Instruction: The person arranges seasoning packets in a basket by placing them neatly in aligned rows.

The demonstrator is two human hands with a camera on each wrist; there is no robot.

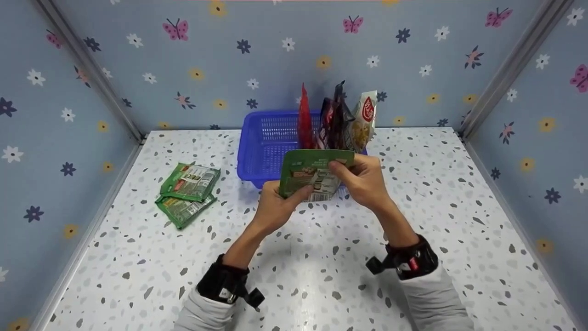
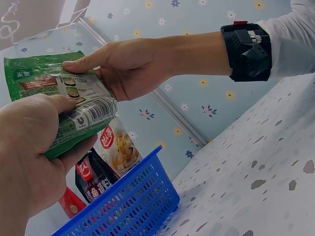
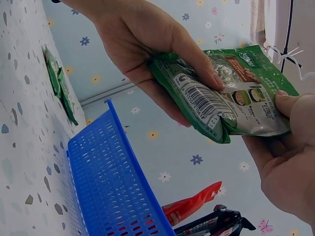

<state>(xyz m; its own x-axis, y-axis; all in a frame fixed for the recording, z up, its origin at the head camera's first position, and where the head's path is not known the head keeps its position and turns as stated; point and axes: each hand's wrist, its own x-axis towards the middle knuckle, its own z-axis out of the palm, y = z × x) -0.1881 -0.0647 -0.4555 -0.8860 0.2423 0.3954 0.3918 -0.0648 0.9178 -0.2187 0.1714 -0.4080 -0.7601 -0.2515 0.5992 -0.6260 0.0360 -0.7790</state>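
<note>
Both hands hold one green seasoning packet [image 1: 298,174] above the near side of a blue plastic basket [image 1: 262,177]. The left hand [image 1: 272,208] grips its lower left part, thumb across the printed face. At the opposite end, the right hand [image 1: 367,181] pinches the packet between thumb and fingers. A barcode [image 2: 98,110] and small pictures show on the packet's face in the left wrist view. Inside the basket, toward its right side, stand a red pouch [image 1: 304,122], dark pouches [image 1: 337,117] and a pale pouch with a red label [image 1: 365,119].
Two more green packets, an upper one [image 1: 190,181] overlapping a lower one [image 1: 183,211], lie on the speckled white table [image 1: 321,285] left of the basket. Blue patterned panels [image 1: 285,59] enclose the table at the back and both sides.
</note>
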